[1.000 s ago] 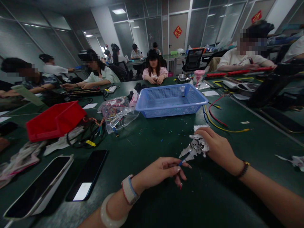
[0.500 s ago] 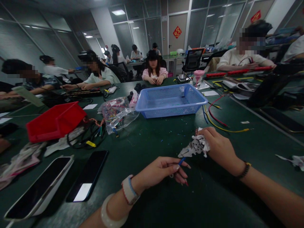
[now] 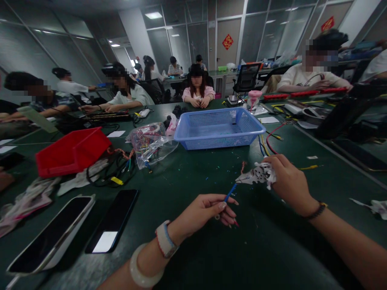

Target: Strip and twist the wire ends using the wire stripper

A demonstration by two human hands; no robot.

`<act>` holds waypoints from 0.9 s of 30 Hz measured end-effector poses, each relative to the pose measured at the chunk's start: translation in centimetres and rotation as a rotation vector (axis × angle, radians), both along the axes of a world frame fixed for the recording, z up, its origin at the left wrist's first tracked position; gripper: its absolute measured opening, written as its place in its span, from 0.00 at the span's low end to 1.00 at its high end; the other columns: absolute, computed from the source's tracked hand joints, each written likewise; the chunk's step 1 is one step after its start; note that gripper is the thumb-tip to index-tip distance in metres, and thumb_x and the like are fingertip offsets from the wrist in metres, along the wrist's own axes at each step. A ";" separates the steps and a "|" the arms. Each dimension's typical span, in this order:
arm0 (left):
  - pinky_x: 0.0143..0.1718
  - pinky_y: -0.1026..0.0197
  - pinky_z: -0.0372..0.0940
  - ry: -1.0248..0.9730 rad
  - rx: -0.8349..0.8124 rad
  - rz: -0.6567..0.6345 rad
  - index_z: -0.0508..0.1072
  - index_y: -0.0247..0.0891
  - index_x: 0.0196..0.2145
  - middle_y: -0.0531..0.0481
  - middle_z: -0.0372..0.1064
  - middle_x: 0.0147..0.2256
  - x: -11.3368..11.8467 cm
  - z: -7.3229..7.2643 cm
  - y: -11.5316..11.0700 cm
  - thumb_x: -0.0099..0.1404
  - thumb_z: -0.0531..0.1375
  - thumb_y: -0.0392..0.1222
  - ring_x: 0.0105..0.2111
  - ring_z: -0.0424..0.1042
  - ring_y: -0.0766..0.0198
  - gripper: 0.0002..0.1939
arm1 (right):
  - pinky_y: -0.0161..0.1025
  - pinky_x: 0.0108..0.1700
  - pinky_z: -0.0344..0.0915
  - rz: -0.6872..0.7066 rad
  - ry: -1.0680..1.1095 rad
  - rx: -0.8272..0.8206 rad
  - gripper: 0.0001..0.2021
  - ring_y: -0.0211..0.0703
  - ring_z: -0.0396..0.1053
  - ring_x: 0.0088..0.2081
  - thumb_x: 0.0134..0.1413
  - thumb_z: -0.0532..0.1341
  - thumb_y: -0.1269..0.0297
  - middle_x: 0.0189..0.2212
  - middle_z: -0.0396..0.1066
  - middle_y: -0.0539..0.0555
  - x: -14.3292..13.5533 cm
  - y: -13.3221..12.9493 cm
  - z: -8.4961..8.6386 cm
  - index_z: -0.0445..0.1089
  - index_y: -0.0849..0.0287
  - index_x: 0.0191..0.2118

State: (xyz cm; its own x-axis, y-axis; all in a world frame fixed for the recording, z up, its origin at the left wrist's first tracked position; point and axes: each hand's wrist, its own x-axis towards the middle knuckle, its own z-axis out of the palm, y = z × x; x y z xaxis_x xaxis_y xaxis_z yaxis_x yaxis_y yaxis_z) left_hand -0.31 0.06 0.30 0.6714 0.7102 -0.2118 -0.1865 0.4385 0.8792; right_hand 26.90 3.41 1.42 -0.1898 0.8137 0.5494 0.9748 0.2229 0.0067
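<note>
Between thumb and fingers, my left hand point(image 3: 213, 209) pinches a short blue wire point(image 3: 230, 192), which slants up to the right. A ring-shaped end shows below the thumb. My right hand point(image 3: 288, 183) is closed around wire strippers point(image 3: 255, 174) with a silver, holed head and white wrapping at the handles. The tool's jaw tip meets the upper end of the blue wire. Bare copper strands point(image 3: 242, 166) stick up just beyond the jaws. The handles are mostly hidden in my right palm.
A blue mesh basket point(image 3: 219, 141) stands ahead. Leftward are a clear bag of wires point(image 3: 151, 147), a red bin point(image 3: 72, 153), black cables point(image 3: 102, 177) and two phones point(image 3: 116, 217). Coloured wires point(image 3: 272, 139) lie behind my right hand. Several people sit around the tables.
My right hand has moved the strippers slightly up and right. More of the blue wire shows above my left fingers, and copper strands are now visible beyond the jaws.
</note>
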 end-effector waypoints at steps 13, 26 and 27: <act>0.38 0.60 0.69 0.013 -0.010 0.031 0.75 0.32 0.47 0.43 0.76 0.35 -0.1 0.6 -0.2 0.59 0.66 0.41 0.34 0.77 0.62 0.19 | 0.39 0.25 0.65 -0.048 0.050 -0.072 0.17 0.48 0.72 0.37 0.55 0.54 0.71 0.52 0.67 0.56 0.2 0.4 -0.4 0.64 0.56 0.51; 0.33 0.63 0.68 0.158 -0.021 0.192 0.75 0.31 0.46 0.44 0.77 0.33 -0.1 0.2 0.5 0.53 0.70 0.40 0.29 0.76 0.65 0.23 | 0.39 0.30 0.68 -0.017 0.018 -0.150 0.17 0.48 0.72 0.40 0.55 0.55 0.72 0.51 0.66 0.57 -0.7 -0.1 -0.3 0.64 0.57 0.51; 0.33 0.63 0.68 0.176 -0.015 0.187 0.75 0.31 0.46 0.44 0.77 0.32 -0.1 0.2 0.5 0.53 0.70 0.40 0.29 0.76 0.65 0.23 | 0.39 0.30 0.68 -0.014 0.010 -0.161 0.16 0.48 0.71 0.41 0.55 0.55 0.72 0.51 0.66 0.57 -0.9 -0.2 -0.4 0.64 0.57 0.49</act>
